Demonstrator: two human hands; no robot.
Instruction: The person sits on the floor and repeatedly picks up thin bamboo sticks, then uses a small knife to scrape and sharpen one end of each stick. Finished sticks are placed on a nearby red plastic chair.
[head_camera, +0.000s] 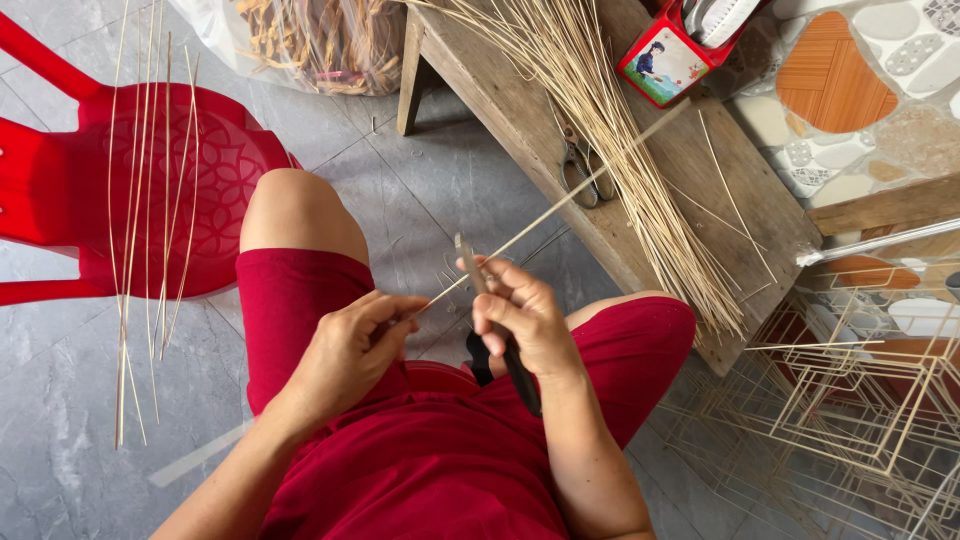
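Head view: I see left hand pinching strip near its end, keeping it taut. Right hand closed round knife, blade against strip for shaving. Strip runs over lap toward bench. Bundle within reach.

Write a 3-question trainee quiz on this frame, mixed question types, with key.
1. True or false: the right hand grips a knife by its dark handle.
2. Which thing does the left hand pinch? A) scissors B) a thin bamboo strip C) a red tin
3. Fill in: loose strips lie across the seat of a red plastic ____.

Key:
1. True.
2. B: the bamboo strip runs from the fingers up toward the wooden bench, where the scissors lie beside the bundle of strips.
3. chair.
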